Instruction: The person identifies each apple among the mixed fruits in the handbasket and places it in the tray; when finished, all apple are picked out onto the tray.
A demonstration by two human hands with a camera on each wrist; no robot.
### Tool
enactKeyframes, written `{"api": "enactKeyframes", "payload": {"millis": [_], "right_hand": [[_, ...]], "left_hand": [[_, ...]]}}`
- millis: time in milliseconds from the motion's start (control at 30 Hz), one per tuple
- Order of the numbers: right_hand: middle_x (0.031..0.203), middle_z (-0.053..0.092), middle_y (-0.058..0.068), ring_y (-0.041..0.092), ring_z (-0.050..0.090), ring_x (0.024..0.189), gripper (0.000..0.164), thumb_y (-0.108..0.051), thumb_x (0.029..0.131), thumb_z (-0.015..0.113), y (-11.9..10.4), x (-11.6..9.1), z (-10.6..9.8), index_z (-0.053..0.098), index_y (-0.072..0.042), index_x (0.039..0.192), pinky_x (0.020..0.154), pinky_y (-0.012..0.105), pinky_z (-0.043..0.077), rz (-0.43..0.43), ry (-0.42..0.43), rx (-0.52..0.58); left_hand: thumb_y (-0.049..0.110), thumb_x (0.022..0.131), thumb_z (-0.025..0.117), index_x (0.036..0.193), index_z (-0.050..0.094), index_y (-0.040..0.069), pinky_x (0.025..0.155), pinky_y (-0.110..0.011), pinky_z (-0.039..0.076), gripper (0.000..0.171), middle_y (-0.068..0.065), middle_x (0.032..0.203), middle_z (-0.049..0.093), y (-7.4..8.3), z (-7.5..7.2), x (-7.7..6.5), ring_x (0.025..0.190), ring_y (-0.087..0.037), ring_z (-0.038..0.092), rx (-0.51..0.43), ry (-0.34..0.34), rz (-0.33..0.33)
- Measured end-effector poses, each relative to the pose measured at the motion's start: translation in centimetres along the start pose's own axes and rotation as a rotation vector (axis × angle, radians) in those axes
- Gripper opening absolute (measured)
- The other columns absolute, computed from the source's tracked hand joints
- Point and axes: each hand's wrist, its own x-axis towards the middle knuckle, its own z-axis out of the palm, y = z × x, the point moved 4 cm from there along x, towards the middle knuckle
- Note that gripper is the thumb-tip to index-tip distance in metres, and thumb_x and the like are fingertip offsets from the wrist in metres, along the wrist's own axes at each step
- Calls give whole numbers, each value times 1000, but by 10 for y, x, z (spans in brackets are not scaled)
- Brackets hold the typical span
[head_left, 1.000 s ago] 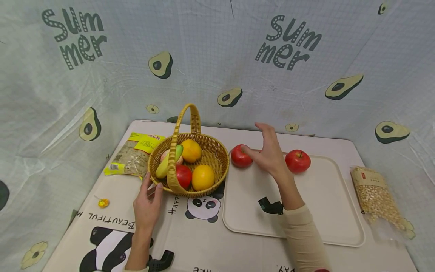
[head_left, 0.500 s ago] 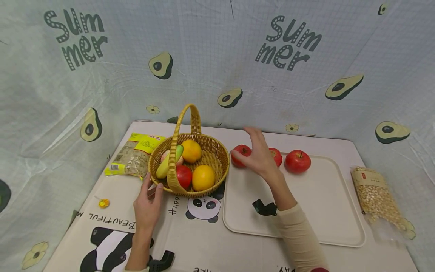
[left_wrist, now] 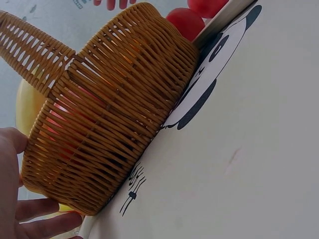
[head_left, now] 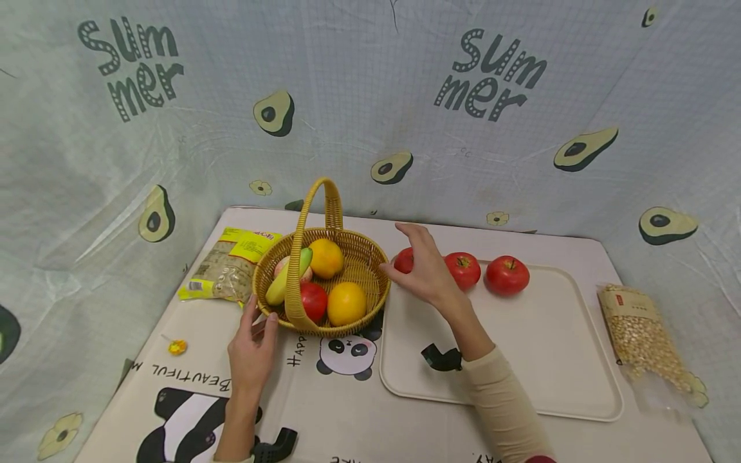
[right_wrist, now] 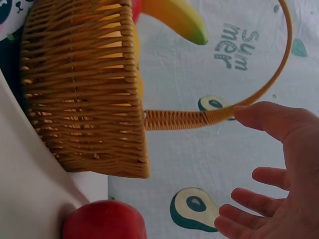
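A woven basket [head_left: 379, 260] with a tall handle holds a banana [head_left: 280, 285], a red fruit [head_left: 313, 301], an orange [head_left: 347, 304], a yellow-orange fruit [head_left: 326, 258] and a partly hidden pinkish fruit. My left hand [head_left: 252, 354] touches the basket's near left side, thumb and fingers spread along its wall; the left wrist view shows the thumb at the rim. My right hand [head_left: 425, 273], fingers spread and holding nothing, is above the leftmost apple [head_left: 403, 260], partly covering it. Two more apples, a middle one [head_left: 463, 271] and a right one [head_left: 507, 275], sit along the tray's far edge.
The beige tray [head_left: 556, 360] lies right of the basket. A yellow-labelled bag [head_left: 228, 263] is at the basket's left, with a wrapped lollipop [head_left: 177, 347] nearer. A bag of grains [head_left: 639, 331] stands at the right edge. A patterned curtain hangs behind.
My right hand has moved left, from over the middle apple to over the leftmost one beside the basket. The middle apple has come into view. My left hand has stayed at the basket.
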Motion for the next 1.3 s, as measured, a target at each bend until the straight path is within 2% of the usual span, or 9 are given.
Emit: {"api": "enactKeyframes", "payload": {"millis": [300,567,1000,1300], "right_hand": [[156,38,11,31,39,143,81,-42,85,75,-6,0,16,39,-14,152,116,54,41,-21,-49,-6],[152,43,11,30,46,137,79,-41,85,75,-10,-1,30,41,-13,150,115,51,43,-62,-90,4],[149,46,9,26,48,137,76,-36,84,78,-33,-1,60,44,-11,148,117,45,42,-208,-223,-15],[147,46,6,23,47,135,71,-37,85,77,-44,2,83,48,-12,145,117,41,42,-239,-315,-42]], "left_hand": [[33,102,58,155,40,20,84,8,37,57,-17,144,58,1,0,-1,110,-33,71,1,6,10],[33,101,58,155,40,20,84,7,38,58,-17,143,59,2,-2,-1,110,-33,71,1,4,10],[32,101,58,155,40,20,84,6,39,58,-18,142,59,1,-2,0,109,-34,71,-1,8,16],[32,102,58,155,40,21,83,7,39,57,-18,142,59,-1,-1,0,108,-34,71,3,4,15]]}}
